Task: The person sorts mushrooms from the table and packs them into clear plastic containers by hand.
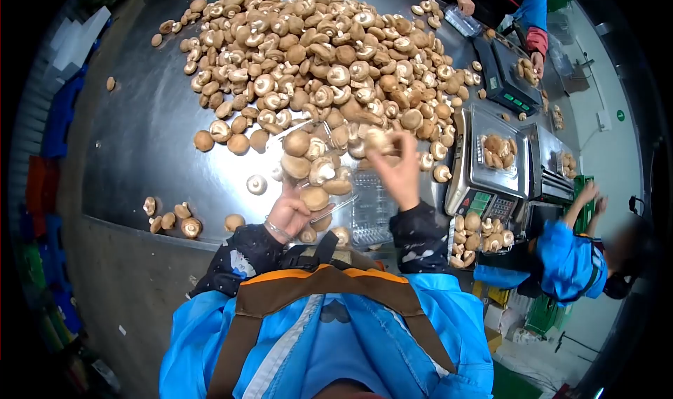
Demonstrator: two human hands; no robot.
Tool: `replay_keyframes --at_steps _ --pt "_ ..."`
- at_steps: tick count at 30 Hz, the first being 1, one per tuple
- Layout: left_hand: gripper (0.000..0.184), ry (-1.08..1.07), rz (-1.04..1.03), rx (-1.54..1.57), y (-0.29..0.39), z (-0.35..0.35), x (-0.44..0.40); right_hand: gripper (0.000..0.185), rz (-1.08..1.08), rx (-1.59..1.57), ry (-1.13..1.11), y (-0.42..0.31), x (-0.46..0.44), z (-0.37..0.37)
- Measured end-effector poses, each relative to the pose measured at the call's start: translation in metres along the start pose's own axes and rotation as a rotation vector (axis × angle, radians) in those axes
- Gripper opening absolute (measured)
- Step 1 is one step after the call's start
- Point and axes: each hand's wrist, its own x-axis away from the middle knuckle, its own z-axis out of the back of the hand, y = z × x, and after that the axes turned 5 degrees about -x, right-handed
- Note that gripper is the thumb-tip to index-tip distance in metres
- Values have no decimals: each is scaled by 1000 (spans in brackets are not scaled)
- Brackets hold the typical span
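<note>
The person's left hand [289, 214] supports a clear tray [341, 206] with several mushrooms [296, 166] in it; the right hand [399, 177] pinches one mushroom [378, 140] close by. Beyond, a large heap [315, 48] covers the metal table [137, 122] — at right, a scale [477, 181] bears more mushrooms [499, 151].

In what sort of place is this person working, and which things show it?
Probably a produce-packing room. A large heap of mushrooms covers much of a metal table, clear plastic trays lie near its edge, and a digital scale stands to the right.
</note>
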Motion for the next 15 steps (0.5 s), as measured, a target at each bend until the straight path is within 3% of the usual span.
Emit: replay_keyframes --at_steps 2,3,4,6,8,10,12,14,15 --pt "91 18 46 -24 0 -5 -5 39 341 12 -186 -15 19 -26" --pt "94 -23 221 288 -6 28 -17 41 492 147 -406 -18 22 -37" --pt "92 -21 193 236 -3 32 -17 43 519 276 -472 -24 32 -41" --pt "88 -19 134 140 -4 36 -17 40 395 75 -488 -14 37 -39" --pt "86 24 95 76 1 23 -8 34 100 -124 -424 -11 28 -21" --pt "85 72 157 92 7 34 2 25 -114 -308 -215 15 8 -7" --pt "82 83 114 27 11 39 13 19 -149 102 -114 42 -8 6" --pt "80 105 76 -10 11 46 21 24 -124 638 -253 60 -16 5" --pt "79 121 64 -16 8 53 22 32 -137 676 -250 76 -16 -4"
